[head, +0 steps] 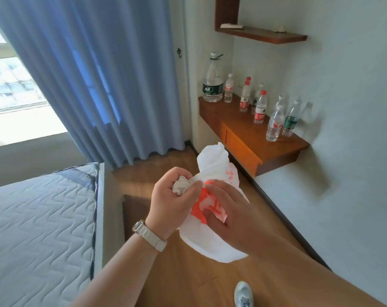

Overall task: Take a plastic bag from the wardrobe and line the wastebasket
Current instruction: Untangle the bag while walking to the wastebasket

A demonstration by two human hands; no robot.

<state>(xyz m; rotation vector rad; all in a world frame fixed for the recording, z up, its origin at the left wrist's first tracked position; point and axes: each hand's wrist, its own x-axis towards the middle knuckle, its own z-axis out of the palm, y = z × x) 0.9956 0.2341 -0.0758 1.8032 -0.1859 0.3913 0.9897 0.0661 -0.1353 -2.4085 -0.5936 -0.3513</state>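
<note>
I hold a white plastic bag [212,238] with orange-red print in front of me, above the wooden floor. My left hand [170,204], with a pale watch on its wrist, is closed on a bunched-up part of the bag. My right hand [230,207] lies over the bag's printed side, its fingers pinching the film. The top of the bag sticks up crumpled above both hands. No wastebasket or wardrobe is in view.
A bare quilted mattress [39,220] fills the lower left. Blue curtains [95,80] hang beside a bright window. A wall-mounted wooden desk [250,134] at the right carries several water bottles [212,83]. A wooden shelf [261,34] hangs above. My shoe [243,294] shows below.
</note>
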